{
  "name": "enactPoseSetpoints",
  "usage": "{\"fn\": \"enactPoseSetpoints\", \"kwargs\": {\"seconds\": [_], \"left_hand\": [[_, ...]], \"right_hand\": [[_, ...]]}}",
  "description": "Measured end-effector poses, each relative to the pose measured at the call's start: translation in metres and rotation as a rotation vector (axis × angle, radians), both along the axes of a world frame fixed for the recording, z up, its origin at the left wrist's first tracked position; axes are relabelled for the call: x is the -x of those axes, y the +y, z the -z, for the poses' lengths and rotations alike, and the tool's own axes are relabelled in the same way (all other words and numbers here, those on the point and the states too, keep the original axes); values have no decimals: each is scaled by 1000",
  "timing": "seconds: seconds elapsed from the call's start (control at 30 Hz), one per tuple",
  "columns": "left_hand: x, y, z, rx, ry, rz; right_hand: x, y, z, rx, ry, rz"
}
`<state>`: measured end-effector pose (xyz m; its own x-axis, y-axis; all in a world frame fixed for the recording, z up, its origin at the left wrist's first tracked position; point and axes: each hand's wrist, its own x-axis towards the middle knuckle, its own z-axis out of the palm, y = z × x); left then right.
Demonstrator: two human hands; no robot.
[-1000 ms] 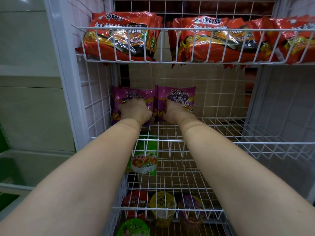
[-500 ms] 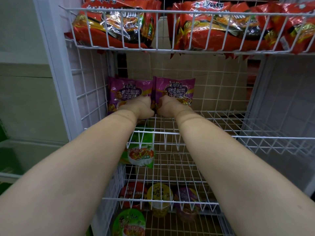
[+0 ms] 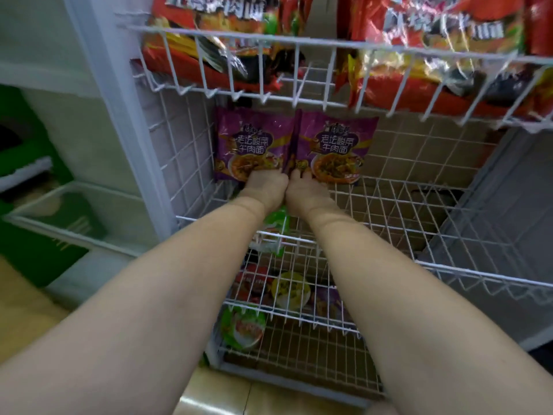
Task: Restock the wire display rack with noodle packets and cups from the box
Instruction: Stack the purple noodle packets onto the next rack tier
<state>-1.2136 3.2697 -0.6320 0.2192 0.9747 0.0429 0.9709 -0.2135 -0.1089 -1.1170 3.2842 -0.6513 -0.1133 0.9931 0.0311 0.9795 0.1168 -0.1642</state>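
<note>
Both hands reach deep into the middle shelf of the wire rack, side by side and almost touching. The left hand is at the bottom edge of the left purple packet, and the right hand at the bottom edge of the right purple packet. The fingers are hidden behind the backs of the hands and the foil, so whether each grip is pinching the packet or merely pressing against it, I cannot tell.

The two packets stand upright just beyond the hands, faces forward, backs near the rear grid, their inner edges meeting. Holding them low probably serves a purpose — the base is seated on the wires while the printed front stays readable to a shopper. Directly above the hands, the upper basket carries red packets; below the forearms lie a green packet and, lower, several noodle cups.

Compared with half a second ago, the hands have slid down from the packets' lower fronts to their bottom edges and drawn closer together, uncovering the noodle picture on each. The packets stand straighter, and the camera has moved closer to the rack. To the right of the hands most of the shelf is bare wire — by my judgement, restocking is far from done.
</note>
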Motion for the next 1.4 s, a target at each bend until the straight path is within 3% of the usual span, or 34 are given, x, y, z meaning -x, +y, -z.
{"fn": "enactPoseSetpoints", "kwargs": {"seconds": [0.27, 0.37, 0.53, 0.87, 1.13, 1.4], "left_hand": [[-2, -39, -5, 160, -382, -252], [-10, -62, -29, 358, -302, -233], [-24, -115, -101, 547, -257, -94], [-67, -228, -231, 577, -187, 70], [-133, -273, -260, 523, -133, 275], [-249, -306, -265, 533, -80, 466]], "right_hand": [[-8, -59, -25, 144, 192, -14], [-17, -81, -45, 326, 211, -21], [-36, -128, -96, 428, 258, 68], [-89, -273, -208, 377, 300, 167], [-159, -337, -252, 278, 344, 334], [-276, -405, -244, 252, 361, 582]]}}
